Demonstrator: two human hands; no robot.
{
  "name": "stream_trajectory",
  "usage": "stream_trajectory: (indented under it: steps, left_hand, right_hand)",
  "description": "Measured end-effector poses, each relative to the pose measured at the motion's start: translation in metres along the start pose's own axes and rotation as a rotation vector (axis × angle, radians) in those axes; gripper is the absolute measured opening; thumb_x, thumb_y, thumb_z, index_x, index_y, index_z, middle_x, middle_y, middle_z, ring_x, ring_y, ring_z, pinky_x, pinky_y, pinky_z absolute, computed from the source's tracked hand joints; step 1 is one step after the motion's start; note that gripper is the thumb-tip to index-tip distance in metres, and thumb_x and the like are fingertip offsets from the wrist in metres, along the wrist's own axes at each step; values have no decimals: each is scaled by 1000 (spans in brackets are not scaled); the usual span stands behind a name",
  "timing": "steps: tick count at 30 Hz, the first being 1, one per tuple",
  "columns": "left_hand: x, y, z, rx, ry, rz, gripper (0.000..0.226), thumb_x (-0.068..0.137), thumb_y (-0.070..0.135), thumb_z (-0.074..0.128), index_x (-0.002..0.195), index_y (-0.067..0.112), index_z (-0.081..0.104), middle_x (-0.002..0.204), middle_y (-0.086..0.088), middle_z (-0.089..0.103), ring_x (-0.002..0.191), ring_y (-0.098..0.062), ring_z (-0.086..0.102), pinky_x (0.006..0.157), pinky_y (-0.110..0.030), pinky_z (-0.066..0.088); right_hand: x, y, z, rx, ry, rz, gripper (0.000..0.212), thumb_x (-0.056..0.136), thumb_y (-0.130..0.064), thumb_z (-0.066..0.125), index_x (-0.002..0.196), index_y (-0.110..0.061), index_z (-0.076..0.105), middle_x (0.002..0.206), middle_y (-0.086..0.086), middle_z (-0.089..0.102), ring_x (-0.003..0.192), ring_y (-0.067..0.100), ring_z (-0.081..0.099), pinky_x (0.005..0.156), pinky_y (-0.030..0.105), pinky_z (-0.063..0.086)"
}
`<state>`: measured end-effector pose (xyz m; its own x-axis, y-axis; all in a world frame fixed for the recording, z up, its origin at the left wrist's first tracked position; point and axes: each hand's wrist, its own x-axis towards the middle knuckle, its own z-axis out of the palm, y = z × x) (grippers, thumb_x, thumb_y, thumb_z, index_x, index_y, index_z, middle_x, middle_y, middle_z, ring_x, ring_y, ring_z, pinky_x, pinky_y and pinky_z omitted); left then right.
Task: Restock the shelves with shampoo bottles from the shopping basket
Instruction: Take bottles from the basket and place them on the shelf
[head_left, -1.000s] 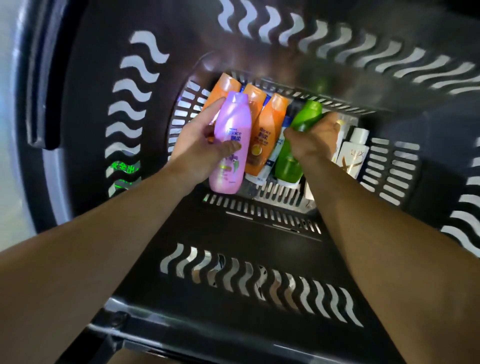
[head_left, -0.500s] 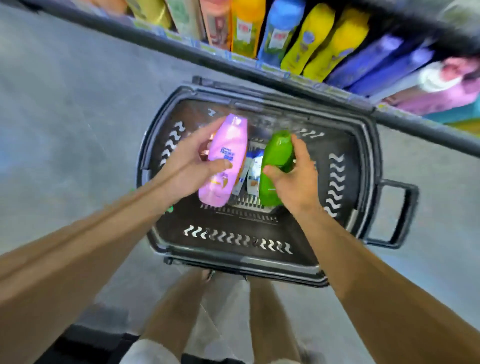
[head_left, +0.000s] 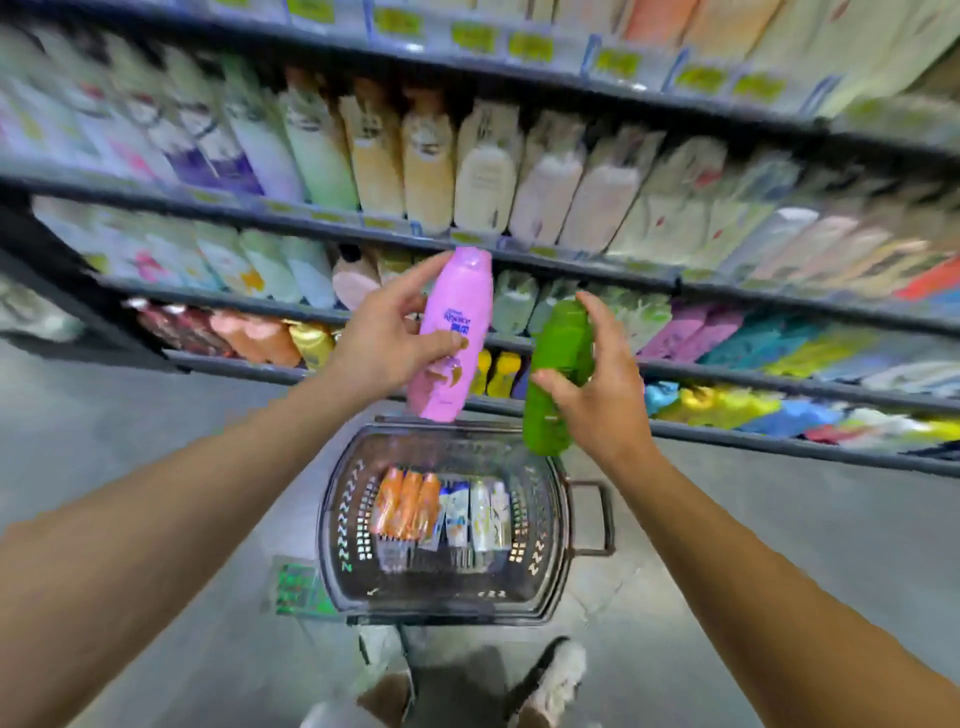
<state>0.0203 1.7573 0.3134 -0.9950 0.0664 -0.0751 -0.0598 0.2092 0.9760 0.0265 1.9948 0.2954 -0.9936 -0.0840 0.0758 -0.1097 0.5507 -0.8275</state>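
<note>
Carrying two bottles toward the shelves: the left hand was clamped on the pink bottle, the right hand on the green bottle, both held above the basket, where more bottles lay. The next move probably called for finding each bottle's matching row. The pink label bore blue writing, too blurred to read; shelf tags were illegible.
</note>
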Motion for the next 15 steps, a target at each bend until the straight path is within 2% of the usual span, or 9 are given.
stream_trajectory:
  steps: [3,5,7,10,12,14,15]
  left_hand:
    - [1,73,21,19,24,105,82,75,-9,75,129,46,47,96,-2,69,76,-6,68,72,-29,59]
    - [0,120,43,21,44,171,84,74,-10,75,134,41,46,97,-4,69,74,-9,69,70,-27,59]
    - [-1,162,68,35,75,249,84,73,-10,76,135,39,46,104,-3,69,77,-5,69,69,-23,58]
    - [-6,222,109,53,142,351,83,73,-4,80,124,53,48,100,13,69,84,1,70,64,-15,55]
    - [-8,260,135,42,180,395,81,74,-1,80,118,59,49,99,11,69,84,-2,71,63,-15,55]
    - [-10,295,159,46,216,452,81,74,-1,80,120,57,50,104,7,68,84,-1,70,64,-16,55]
    - [-10,313,170,44,226,476,80,74,-2,80,125,52,50,105,7,68,84,-1,70,64,-16,55]
  right_hand:
    - [8,-39,-71,-8,99,-58,87,70,-10,79,145,-24,37,137,4,50,117,13,51,101,15,33]
    - [11,-59,-121,-14,157,-127,86,71,-11,79,145,-26,37,139,3,49,120,16,51,103,22,36]
    - [12,-72,-171,-5,198,-199,86,73,-13,79,145,-30,36,137,-2,48,115,7,49,100,19,39]
    - [14,-84,-245,-12,254,-271,83,78,-22,79,143,-43,31,128,-15,43,102,-6,42,80,3,33]
    - [16,-92,-290,-21,276,-324,82,79,-23,79,143,-43,30,126,-18,41,101,-9,40,77,0,30]
    - [16,-102,-333,-38,286,-383,83,79,-21,79,144,-40,31,128,-13,42,101,-7,40,81,2,34]
    - [16,-108,-353,-41,294,-399,83,78,-21,79,144,-40,31,130,-9,45,104,-1,43,86,12,38]
